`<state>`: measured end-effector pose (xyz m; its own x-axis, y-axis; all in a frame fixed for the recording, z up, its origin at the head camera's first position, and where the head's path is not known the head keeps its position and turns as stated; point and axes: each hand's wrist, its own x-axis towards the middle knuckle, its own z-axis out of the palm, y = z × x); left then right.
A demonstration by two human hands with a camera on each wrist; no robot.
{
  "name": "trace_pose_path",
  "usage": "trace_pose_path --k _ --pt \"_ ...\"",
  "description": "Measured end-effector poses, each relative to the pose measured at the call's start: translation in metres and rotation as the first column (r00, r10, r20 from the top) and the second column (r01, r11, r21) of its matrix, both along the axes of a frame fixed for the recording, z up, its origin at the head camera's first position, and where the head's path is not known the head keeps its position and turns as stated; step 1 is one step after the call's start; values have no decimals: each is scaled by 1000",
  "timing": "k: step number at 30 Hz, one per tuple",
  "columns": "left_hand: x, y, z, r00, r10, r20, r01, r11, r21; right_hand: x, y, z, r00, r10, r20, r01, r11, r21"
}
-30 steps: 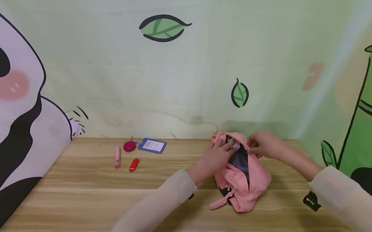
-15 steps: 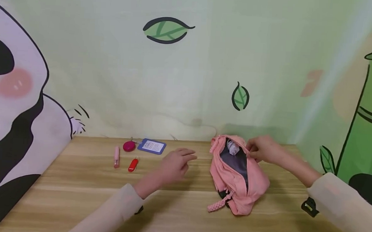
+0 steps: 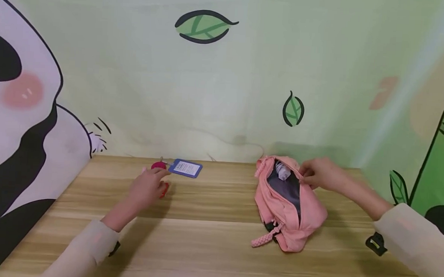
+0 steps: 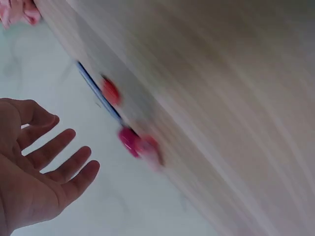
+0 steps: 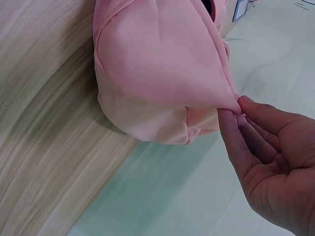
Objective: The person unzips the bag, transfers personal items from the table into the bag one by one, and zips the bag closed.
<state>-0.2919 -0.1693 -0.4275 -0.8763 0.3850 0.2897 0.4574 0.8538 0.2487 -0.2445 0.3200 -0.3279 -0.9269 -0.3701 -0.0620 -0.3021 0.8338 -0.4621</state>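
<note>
Pinches the pink bag [image 3: 310, 212] by the edge of its opening with the right hand [image 3: 323, 174], a white bundle [image 3: 282, 171] inside, left of those fingers. Holds the left hand [image 3: 147, 188] empty, with fingers loosely bent, above the table [image 3: 208, 250], partly in front of a red object [image 3: 165, 189]. Has a magenta disc [image 3: 158, 165] just beyond those fingertips, a blue-framed card [image 3: 185, 168] to their right and a blurred pink tube [image 4: 150, 151] beside the disc.

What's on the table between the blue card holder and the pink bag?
In the head view, just bare wood-grain tabletop lies between the blue card holder and the pink bag.
</note>
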Motion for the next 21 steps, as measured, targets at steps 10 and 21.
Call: trace_pose_path --k 10,21 --pt "-22 -46 -10 981 120 153 -131 989 66 1 3 2 1000 -9 9 9 1000 -11" --pt "-35 -58 -15 939 146 312 -195 972 132 -1 -1 6 1000 -7 13 7 1000 17"
